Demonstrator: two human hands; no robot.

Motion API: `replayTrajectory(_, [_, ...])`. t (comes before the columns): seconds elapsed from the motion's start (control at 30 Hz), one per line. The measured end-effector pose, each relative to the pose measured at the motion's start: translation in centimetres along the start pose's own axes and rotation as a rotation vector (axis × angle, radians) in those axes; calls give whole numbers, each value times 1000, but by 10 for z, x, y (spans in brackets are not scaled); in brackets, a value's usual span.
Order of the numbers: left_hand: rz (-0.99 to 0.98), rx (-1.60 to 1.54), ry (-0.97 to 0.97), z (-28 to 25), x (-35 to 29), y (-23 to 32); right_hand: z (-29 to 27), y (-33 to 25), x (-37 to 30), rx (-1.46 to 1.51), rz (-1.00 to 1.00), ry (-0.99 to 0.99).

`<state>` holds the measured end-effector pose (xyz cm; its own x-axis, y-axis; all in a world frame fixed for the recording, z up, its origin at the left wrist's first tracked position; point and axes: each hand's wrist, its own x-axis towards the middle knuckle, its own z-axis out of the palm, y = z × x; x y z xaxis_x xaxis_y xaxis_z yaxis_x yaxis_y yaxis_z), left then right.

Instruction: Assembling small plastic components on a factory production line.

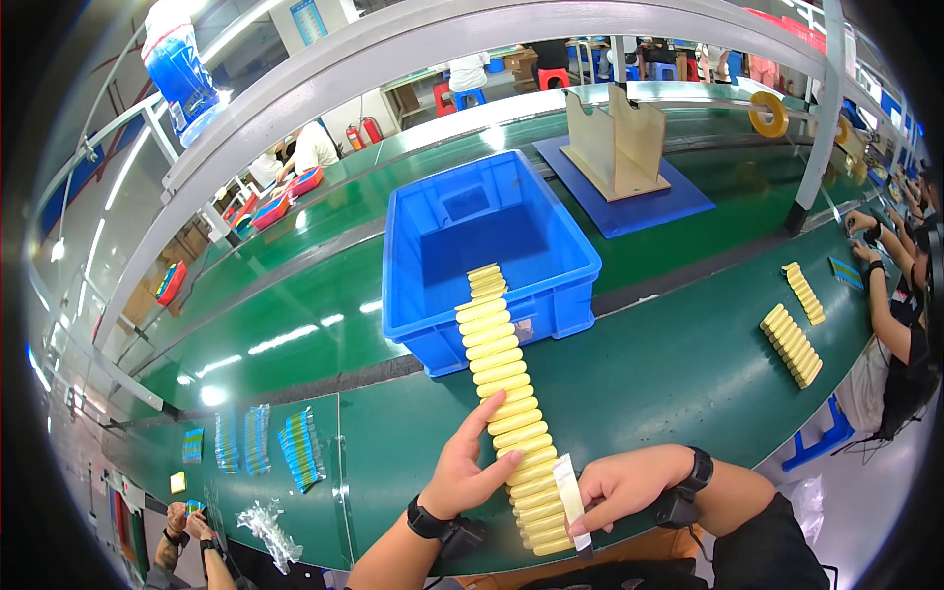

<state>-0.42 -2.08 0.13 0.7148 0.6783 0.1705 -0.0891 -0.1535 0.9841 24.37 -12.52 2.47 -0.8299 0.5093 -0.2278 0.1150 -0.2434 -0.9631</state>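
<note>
A long strip of yellow cylinders laid side by side runs from the near table edge up over the rim of a blue plastic crate. Its far end hangs into the crate. My left hand grips the strip from the left side, thumb and index finger across the cylinders; its other fingers are hidden. At the strip's near right edge, my right hand pinches a narrow white strip, thumb on top. Whether the white strip is stuck to the cylinders, I cannot tell.
Yellow cylinder rows lie on the green table to the right, near co-workers. Bagged blue-green strips and crumpled clear plastic are at left, near another person's hands. A wooden stand and a metal frame stand beyond.
</note>
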Motion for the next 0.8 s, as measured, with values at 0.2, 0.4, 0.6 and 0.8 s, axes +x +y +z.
replayTrajectory(0.2, [-65,203,62,-4,-6,-23,-16,-20,-6,-76,251,-92])
replayTrajectory(0.4, [-76,240,26,-11,3,-22,-25,5,7,-109,-546,812])
replayTrajectory(0.6, [47,320,-3,-11,6,-16,-18,-6,32,-824,-572,931])
replayTrajectory(0.8, [30,345,12,-8,4,-11,-27,-3,19,-1012,-392,1071])
